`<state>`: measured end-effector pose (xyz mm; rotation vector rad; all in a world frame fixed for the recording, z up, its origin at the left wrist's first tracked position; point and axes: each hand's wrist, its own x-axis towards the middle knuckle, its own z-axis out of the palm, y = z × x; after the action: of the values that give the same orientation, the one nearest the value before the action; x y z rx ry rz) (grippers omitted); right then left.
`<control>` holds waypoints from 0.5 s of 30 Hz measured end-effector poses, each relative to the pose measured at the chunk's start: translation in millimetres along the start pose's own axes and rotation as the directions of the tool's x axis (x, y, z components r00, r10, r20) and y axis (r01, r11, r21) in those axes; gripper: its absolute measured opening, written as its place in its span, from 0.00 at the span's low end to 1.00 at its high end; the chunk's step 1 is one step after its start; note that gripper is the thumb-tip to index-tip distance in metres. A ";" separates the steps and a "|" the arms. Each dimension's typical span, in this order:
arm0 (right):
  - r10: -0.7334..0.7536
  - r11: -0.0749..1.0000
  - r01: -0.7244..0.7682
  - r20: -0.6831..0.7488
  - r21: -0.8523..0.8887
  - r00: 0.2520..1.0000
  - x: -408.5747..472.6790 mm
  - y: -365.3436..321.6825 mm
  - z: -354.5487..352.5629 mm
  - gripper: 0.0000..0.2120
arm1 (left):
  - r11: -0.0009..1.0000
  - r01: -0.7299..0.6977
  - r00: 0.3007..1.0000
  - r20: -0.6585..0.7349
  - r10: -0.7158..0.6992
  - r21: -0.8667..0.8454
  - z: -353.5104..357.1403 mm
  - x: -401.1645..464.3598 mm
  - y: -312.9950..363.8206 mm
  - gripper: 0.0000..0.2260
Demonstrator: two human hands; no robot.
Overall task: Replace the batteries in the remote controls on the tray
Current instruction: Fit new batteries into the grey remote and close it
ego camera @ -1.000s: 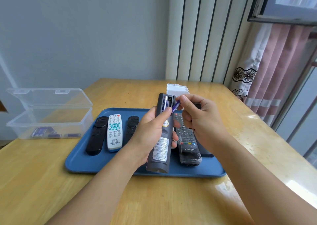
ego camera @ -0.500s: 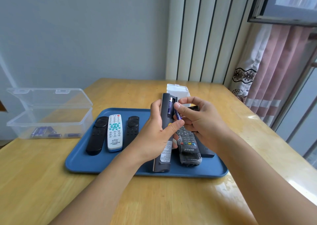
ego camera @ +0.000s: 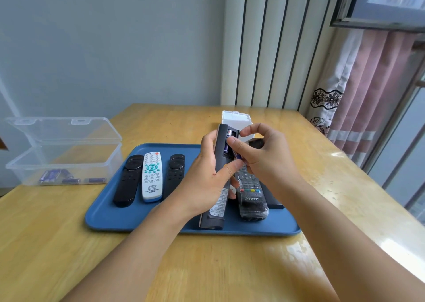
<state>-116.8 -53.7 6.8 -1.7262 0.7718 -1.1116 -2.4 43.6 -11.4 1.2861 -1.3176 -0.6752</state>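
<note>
My left hand [ego camera: 207, 182] grips a long dark grey remote [ego camera: 216, 209], back side up, above the blue tray [ego camera: 103, 214]. Its battery bay at the far end is open, with one purple battery [ego camera: 226, 147] seated inside. My right hand [ego camera: 259, 154] pinches a second purple battery [ego camera: 238, 156] at the bay's right slot, thumb on top. On the tray lie a black remote [ego camera: 127, 179], a white remote [ego camera: 151, 177], another black remote [ego camera: 176, 170] and a plastic-wrapped black remote [ego camera: 251, 195].
A clear plastic box [ego camera: 62, 154] with its lid up stands left of the tray, holding several purple batteries [ego camera: 59, 177]. A small white box [ego camera: 236, 119] sits behind the tray. The wooden table [ego camera: 230, 267] ends near a curtain and window at the right.
My right hand has brought the second battery down from above the bay into the slot beside the first one. The held remote tilted slightly; my left thumb moved along its edge.
</note>
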 end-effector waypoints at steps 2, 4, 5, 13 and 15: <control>0.051 0.996 -0.052 0.013 0.070 0.999 -1.7 0.7 2.9 0.16 | 1.000 -0.009 1.000 -0.006 0.009 -0.008 0.6 0.5 -1.1 0.26; 0.079 0.992 -0.079 0.014 0.095 0.997 -4.2 1.1 6.0 0.16 | 0.999 -0.011 1.000 -0.010 0.010 -0.034 1.2 1.5 -3.4 0.26; 0.085 0.991 -0.086 0.016 0.107 0.996 -5.2 0.6 6.7 0.16 | 0.999 -0.006 1.000 -0.013 0.005 -0.034 1.0 1.7 -4.1 0.26; 0.148 0.961 -0.158 0.061 0.226 0.987 -4.2 0.2 6.0 0.21 | 0.992 0.035 0.999 -0.031 -0.039 -0.121 -1.3 4.0 -5.9 0.18; 0.177 0.941 -0.200 0.105 0.274 0.979 -4.5 -2.5 4.8 0.20 | 0.983 0.051 0.998 -0.037 -0.058 -0.176 -1.0 5.5 -6.4 0.16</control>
<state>-114.1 -47.1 6.7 -1.4149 0.6768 -0.9656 1.6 37.2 -15.3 1.1900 -1.1657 -0.7809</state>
